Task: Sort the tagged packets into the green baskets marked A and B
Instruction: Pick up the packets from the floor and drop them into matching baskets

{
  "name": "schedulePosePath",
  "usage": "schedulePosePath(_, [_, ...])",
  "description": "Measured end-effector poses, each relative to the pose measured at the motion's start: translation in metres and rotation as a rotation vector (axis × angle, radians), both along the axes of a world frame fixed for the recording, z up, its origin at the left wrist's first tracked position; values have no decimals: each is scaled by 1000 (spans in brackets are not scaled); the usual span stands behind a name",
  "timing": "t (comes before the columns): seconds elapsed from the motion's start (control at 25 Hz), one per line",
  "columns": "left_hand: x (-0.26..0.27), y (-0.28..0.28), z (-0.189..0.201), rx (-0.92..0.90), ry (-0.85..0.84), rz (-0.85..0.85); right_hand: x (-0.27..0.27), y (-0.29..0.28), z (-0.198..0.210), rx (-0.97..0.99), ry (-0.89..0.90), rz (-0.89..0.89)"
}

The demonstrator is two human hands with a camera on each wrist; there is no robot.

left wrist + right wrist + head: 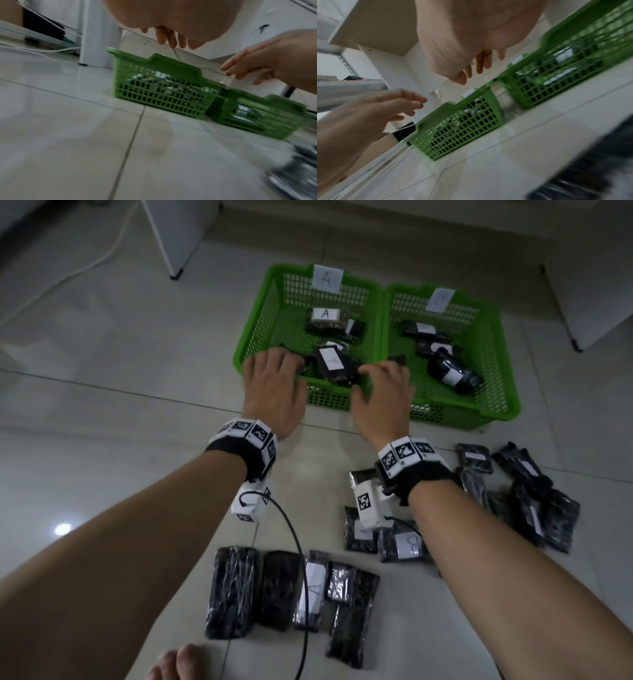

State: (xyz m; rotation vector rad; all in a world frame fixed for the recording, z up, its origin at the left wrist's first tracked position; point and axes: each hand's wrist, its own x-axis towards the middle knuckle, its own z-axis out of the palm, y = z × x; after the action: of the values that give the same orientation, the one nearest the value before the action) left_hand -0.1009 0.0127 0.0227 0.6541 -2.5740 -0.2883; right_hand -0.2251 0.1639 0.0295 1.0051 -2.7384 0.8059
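Two green mesh baskets stand side by side on the floor: basket A (255,320) on the left and basket B (496,364) on the right, each with several black packets inside. Both hands hover over basket A's front rim. My left hand (270,371) has relaxed, spread fingers and holds nothing. My right hand (376,381) is loosely curved and also empty. A packet tagged A (334,364) lies in basket A between them. In the left wrist view, the left hand's fingers (171,39) hang free above basket A (163,92). More black packets (291,594) lie on the tiles near me.
Further loose packets lie at the right (527,491) and under my right wrist (404,542). White furniture legs stand behind the baskets at the left (171,241) and right (582,285). A black cable (294,542) trails from my left wrist. My toes (178,662) show at the bottom.
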Motion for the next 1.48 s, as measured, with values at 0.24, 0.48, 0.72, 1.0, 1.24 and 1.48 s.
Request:
schedulePosePath(0.24, [-6, 94, -16, 313, -275, -533, -7, 94, 2, 26, -160, -198])
schedulePosePath(0.48, [-23, 140, -37, 233, -606, -470, -2, 161, -12, 554, -475, -155])
schedulePosePath(0.72, [-24, 130, -34, 775, -342, -262, -3, 183, -34, 478, -331, -95])
schedulePosePath(1.0, [-20, 112, 7, 1632, 138, -56, -6, 148, -3, -410, -875, -267])
schedulePosePath(1.24, [-27, 83, 28, 1472, 357, -63, -5, 117, 33, -663, -1303, -114])
schedulePosePath(1.48, [-32, 23, 47, 877, 457, 58, 2, 102, 42, -572, -1164, -104])
